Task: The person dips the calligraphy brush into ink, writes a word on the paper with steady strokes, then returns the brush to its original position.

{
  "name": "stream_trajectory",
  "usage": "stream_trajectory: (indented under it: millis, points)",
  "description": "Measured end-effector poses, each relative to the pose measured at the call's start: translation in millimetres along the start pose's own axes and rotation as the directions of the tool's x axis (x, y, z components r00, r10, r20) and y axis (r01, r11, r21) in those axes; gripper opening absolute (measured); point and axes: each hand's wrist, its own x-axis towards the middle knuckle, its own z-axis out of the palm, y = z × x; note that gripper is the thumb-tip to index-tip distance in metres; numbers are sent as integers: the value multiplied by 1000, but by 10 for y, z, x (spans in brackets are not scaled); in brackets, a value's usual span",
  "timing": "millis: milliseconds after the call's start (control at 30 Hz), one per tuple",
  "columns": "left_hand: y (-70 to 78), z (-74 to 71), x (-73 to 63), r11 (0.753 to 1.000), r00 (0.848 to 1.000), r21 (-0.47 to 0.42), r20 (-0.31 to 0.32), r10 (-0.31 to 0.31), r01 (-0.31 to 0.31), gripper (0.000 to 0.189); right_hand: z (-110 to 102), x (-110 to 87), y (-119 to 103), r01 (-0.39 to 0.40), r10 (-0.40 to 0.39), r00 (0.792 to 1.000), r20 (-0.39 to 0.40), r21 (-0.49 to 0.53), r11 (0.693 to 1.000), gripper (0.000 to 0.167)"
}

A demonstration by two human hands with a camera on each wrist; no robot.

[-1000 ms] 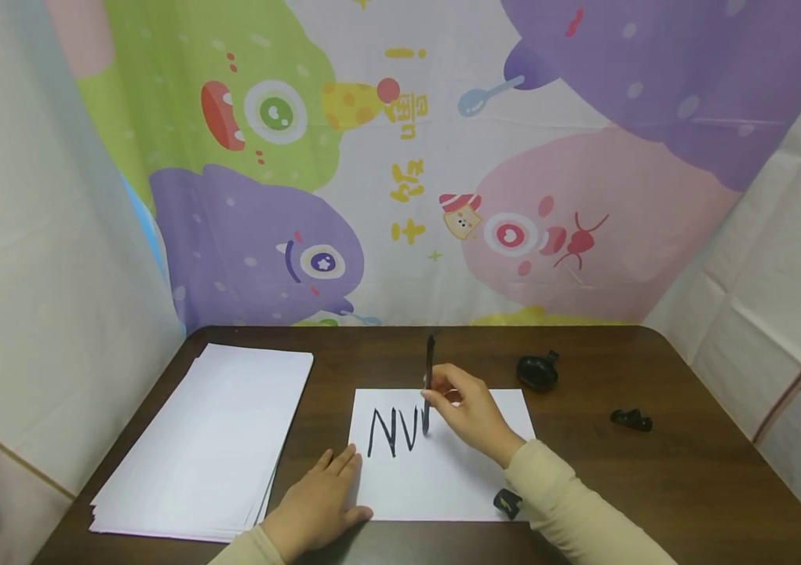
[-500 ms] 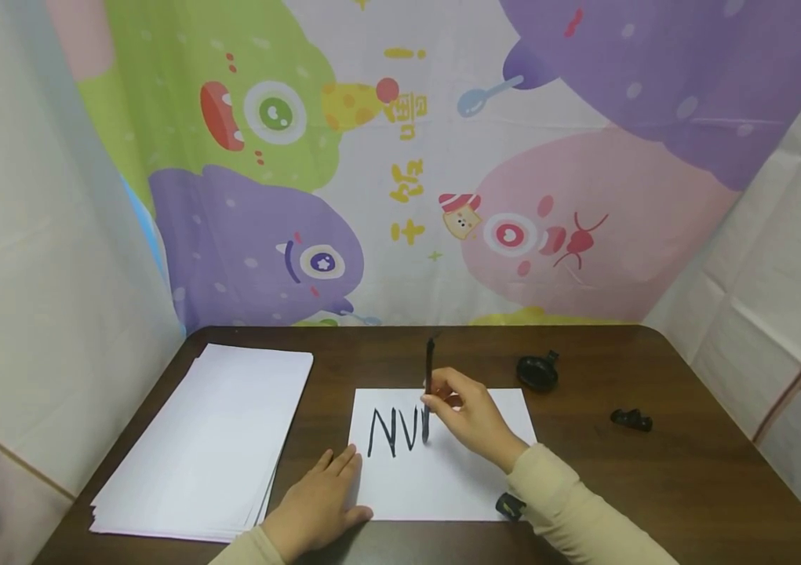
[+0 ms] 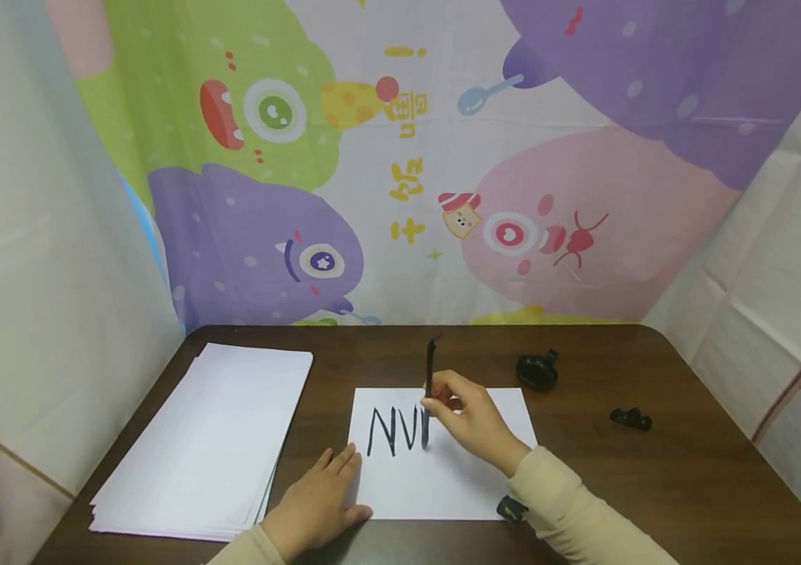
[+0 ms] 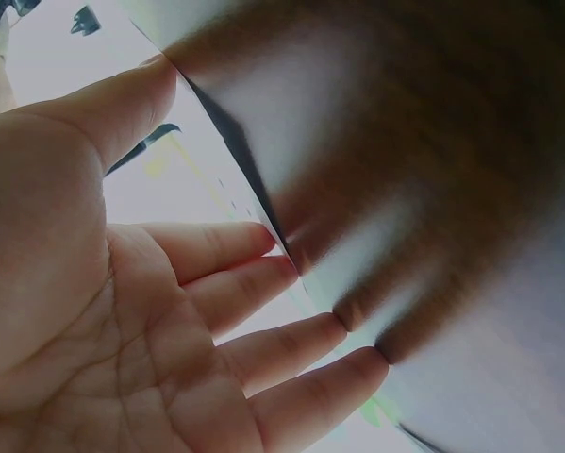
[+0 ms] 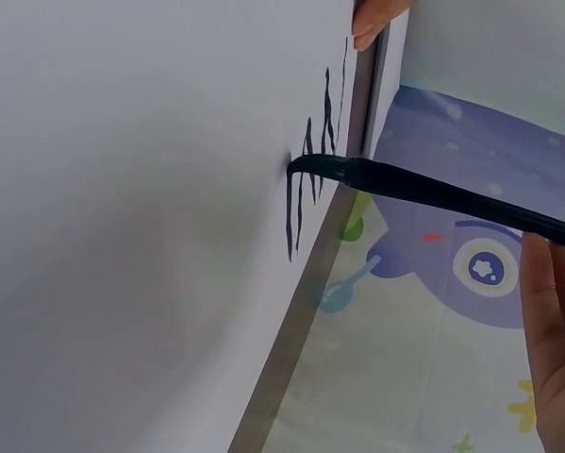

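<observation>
My right hand (image 3: 469, 410) pinches a black writing brush (image 3: 430, 367) between thumb and fingers and holds it nearly upright over a white sheet of paper (image 3: 456, 486). In the right wrist view the bent tip of the brush (image 5: 433, 192) touches the paper, at one end of a black stroke. Black strokes (image 3: 393, 431) shaped like an N and a V stand to the left of the brush. My left hand (image 3: 318, 502) rests with fingers extended at the sheet's left edge. Its fingers (image 4: 306, 377) touch the surface in the left wrist view.
A stack of white paper (image 3: 202, 439) lies on the left of the dark wooden table (image 3: 584, 471). Behind the sheet, to the right, sits a small round black dish (image 3: 537, 371). Farther right is a small bumpy black object (image 3: 631, 419). A cartoon-print curtain (image 3: 400, 298) hangs behind the table.
The right hand and brush have moved slightly down the sheet, toward the person, and the stroke under the brush has grown longer. The left hand has stayed in place.
</observation>
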Motion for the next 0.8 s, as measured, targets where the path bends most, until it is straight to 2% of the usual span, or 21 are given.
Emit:
stream_trajectory:
  millis: [333, 567, 800]
  points:
    - [-8, 17, 4, 1000, 1000, 6, -3, 5, -5, 79, -27, 7, -18, -6, 7, 1000, -15, 24, 1000, 18]
    - [-8, 22, 5, 1000, 1000, 9, -8, 8, -8, 79, -104, 81, -40, -18, 22, 999, -45, 81, 997, 15]
    - [-5, 15, 12, 1000, 1000, 5, -1, -5, 5, 80, -221, 147, -198, -9, 15, 996, -87, 67, 998, 17]
